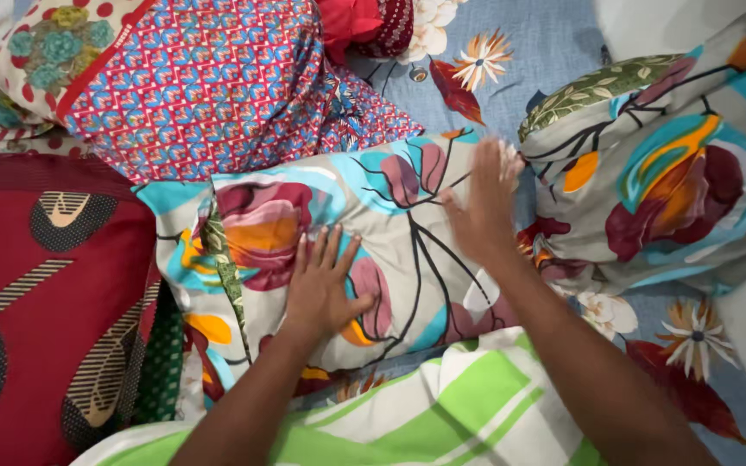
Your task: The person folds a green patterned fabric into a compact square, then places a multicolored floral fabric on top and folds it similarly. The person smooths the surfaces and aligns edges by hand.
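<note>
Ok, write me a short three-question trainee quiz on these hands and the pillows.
1. True or false: the left hand lies flat, fingers spread, on the floral pillow.
2. Which hand looks motion-blurred? A) left B) right
3. Fill in: the striped cloth nearest the camera is white and ____.

Key: 1 true; 2 B; 3 green.
</note>
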